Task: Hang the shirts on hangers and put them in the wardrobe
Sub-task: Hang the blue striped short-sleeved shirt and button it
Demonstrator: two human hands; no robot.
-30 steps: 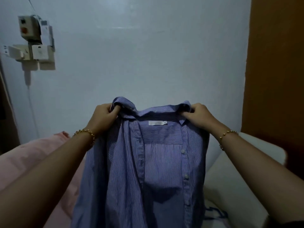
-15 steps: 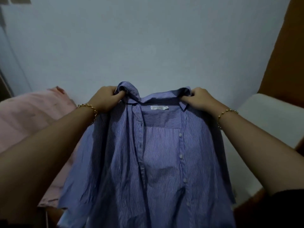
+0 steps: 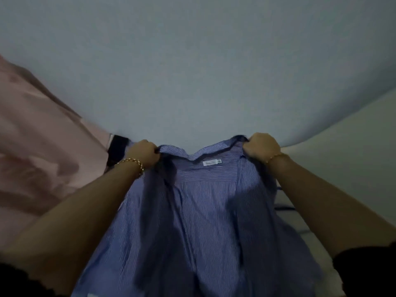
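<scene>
Left hand [image 3: 142, 154]: fisted on the left end of the collar [image 3: 192, 152], fingers curled round the cloth. Right hand [image 3: 262, 147]: same grip on the right end, knuckles up. Gold chain bracelet [image 3: 130, 162] on left wrist, thinner gold bracelet [image 3: 276, 156] on right.

Between the fists: blue-and-white striped shirt [image 3: 205, 211], held up by the collar, front open toward the camera, white neck label [image 3: 212, 162] showing inside the back. Collar line stretched left-right, sagging a little mid-span. Body hanging down toward the near edge, so long axis running from the hands back to the person. Front edges folded in on both sides; hem out of frame at the bottom.

Key relation for the next move: shirt below and nearer than both hands, shoulders spread along the left-right axis, neck opening facing the person. Hands roughly level, right a touch higher in frame; neither nearer, both already on the cloth.

Judging the step as spreading and orienting before a hanger goes in. No hanger in view, no wardrobe in view. Probably needs one hand freed to fetch one; risk of that shoulder dropping and the collar folding over.

Outward: pale blue-grey wall [image 3: 192, 71] behind. Pink fabric [image 3: 38, 157] far left. Small dark object [image 3: 116, 146] just left of the left hand, unidentifiable. White padded surface [image 3: 342, 157] on the right, dark cord or strap [image 3: 285, 207] just beside the right forearm. Dim, somewhat blurred.
</scene>
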